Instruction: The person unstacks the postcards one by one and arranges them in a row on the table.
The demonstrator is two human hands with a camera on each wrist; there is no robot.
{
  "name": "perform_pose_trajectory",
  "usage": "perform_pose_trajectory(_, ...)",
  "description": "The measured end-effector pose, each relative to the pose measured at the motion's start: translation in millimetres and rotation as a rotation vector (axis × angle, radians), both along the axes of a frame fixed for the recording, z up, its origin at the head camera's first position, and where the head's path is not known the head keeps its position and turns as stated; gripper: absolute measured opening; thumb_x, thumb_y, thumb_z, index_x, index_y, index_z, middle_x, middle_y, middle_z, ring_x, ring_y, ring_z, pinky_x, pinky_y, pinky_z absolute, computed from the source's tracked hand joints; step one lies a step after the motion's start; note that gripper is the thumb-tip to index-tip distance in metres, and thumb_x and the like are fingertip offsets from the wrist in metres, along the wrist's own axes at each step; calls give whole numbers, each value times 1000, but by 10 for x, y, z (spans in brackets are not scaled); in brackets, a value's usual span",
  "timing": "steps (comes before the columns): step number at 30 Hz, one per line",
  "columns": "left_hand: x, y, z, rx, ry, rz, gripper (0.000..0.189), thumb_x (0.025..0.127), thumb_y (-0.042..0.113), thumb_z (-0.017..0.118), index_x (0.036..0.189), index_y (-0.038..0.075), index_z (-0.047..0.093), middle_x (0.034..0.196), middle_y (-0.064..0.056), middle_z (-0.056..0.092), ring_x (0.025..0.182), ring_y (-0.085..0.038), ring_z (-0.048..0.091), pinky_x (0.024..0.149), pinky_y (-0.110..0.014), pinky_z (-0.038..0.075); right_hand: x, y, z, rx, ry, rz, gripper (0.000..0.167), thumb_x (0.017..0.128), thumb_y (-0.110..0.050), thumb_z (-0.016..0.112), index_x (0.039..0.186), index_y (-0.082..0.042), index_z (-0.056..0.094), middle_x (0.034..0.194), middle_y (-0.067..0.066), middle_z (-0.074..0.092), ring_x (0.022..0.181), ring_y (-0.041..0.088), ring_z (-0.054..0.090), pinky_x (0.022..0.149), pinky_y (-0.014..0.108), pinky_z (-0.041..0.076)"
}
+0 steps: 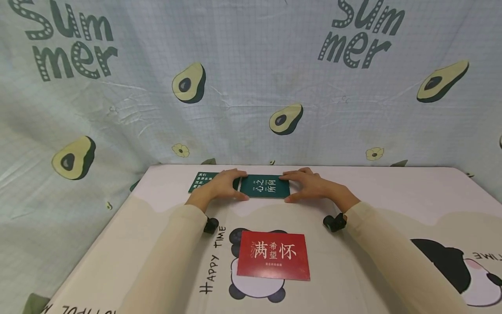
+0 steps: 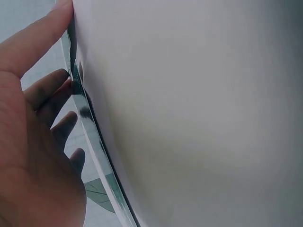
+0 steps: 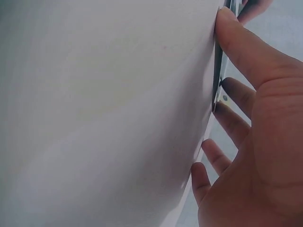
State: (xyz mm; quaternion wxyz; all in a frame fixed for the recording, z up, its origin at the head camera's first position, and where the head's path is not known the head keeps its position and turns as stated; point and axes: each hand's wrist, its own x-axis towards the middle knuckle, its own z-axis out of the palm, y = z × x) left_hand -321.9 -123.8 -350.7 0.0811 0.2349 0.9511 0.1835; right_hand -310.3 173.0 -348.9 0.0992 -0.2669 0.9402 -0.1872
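A dark green card (image 1: 266, 192) with white characters lies near the far edge of the table, between the two hands. My left hand (image 1: 222, 187) grips its left end, thumb at the near corner and forefinger at the far one. At the other end my right hand (image 1: 313, 186) holds it the same way. A second green card (image 1: 201, 180) with lines of white text lies to the left, partly covered by the left hand. In the right wrist view, the thumb (image 3: 246, 52) touches the card's thin edge, seen almost side-on; the other fingers are spread.
A red card (image 1: 274, 270) with white characters lies nearer on the table, over a printed panda. The pale tablecloth (image 1: 157, 244) bears printed words and pandas. Behind the table's far edge hangs a curtain (image 1: 243, 78) printed with avocados.
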Motion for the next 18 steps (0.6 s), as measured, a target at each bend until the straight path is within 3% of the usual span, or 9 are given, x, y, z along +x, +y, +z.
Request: perform_pose_trajectory(18,10,-1,25,-27,-18,11,77,79,46,71,145,17,42,153,-9,30,142,-29,20,112,-52,16,14,0,13,34,17,25,72,82,-46,70,144,-19,45,152,6,32,136,36,19,103,65,18)
